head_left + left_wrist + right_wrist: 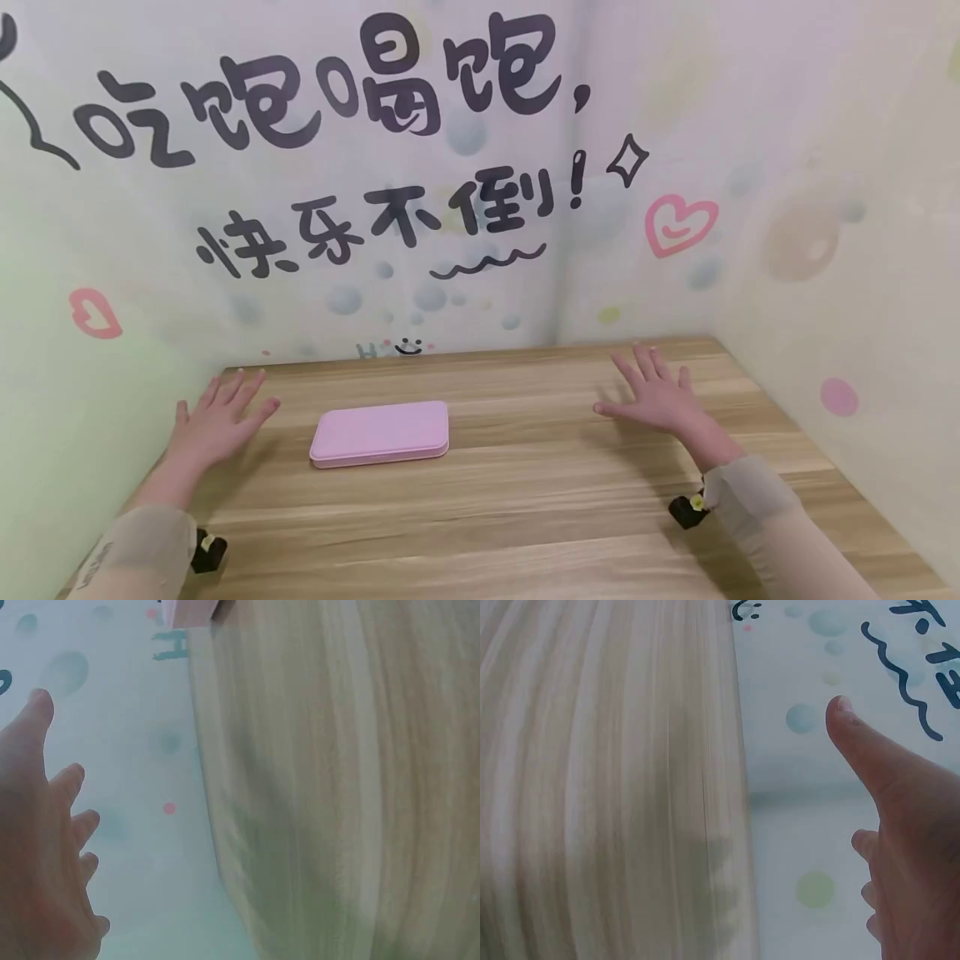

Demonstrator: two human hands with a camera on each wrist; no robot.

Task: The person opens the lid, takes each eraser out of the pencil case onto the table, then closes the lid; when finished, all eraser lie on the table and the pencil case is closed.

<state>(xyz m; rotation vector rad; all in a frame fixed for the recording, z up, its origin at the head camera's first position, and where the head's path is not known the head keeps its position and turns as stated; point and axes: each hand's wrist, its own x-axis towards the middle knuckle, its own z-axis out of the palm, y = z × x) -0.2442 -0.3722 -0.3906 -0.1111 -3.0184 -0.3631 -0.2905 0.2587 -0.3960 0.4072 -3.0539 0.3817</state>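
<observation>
A flat pink case (380,433) with rounded corners lies closed on the wooden table (480,525), left of the middle. To its left, my left hand (217,421) is held over the table with fingers spread and nothing in it. My right hand (656,400) is likewise spread and holds nothing, well to the right of the case. Shadows of both hands fall on the wood. In the left wrist view, one end of the pink case (189,612) shows at the top, beyond the thumb. Only the right hand (915,825), table and backdrop appear in the right wrist view.
A printed white backdrop (465,308) with dark lettering rises along the table's far edge. Pale walls stand at the left (82,400) and right (847,317) sides. Small black wrist devices (208,552) sit under both sleeves.
</observation>
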